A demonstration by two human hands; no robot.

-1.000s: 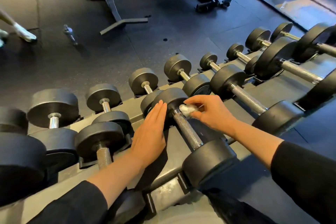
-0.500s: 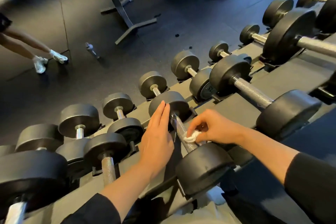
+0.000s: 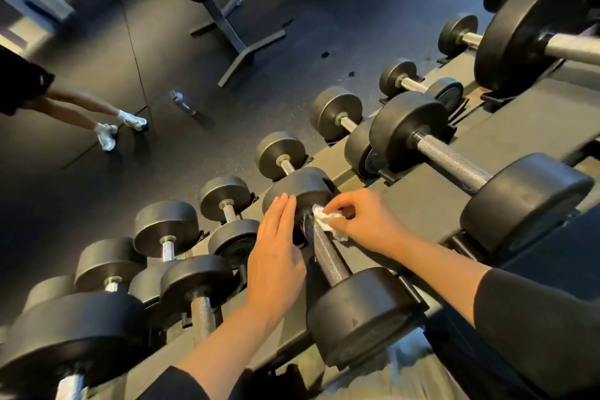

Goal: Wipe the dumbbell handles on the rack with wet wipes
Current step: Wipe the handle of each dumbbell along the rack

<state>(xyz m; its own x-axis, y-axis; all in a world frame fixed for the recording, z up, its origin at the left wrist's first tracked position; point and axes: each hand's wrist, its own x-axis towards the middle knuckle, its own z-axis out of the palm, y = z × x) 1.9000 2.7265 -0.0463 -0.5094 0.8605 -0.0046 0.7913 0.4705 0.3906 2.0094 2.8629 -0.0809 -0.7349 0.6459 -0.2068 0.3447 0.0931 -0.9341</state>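
A black dumbbell with a knurled steel handle (image 3: pixel 328 256) lies on the upper shelf of the grey rack (image 3: pixel 418 204), straight in front of me. My right hand (image 3: pixel 363 221) pinches a crumpled white wet wipe (image 3: pixel 326 219) against the far end of that handle, close to the far weight head (image 3: pixel 300 191). My left hand (image 3: pixel 276 253) lies flat with straight fingers along the left side of the same dumbbell, fingertips touching the far head. The near head (image 3: pixel 363 315) points toward me.
More dumbbells fill both shelves: smaller ones on the lower row (image 3: pixel 227 204) at left, a larger one (image 3: pixel 454 159) at right. A person's legs (image 3: pixel 97 110) stand on the dark floor at left. A bottle (image 3: pixel 183 104) lies on the floor beside a bench's metal foot (image 3: pixel 240 49).
My right hand slid the wipe along the handle, from the far end down to the near head and back up to the far end. The camera view swung; my left hand stayed put.
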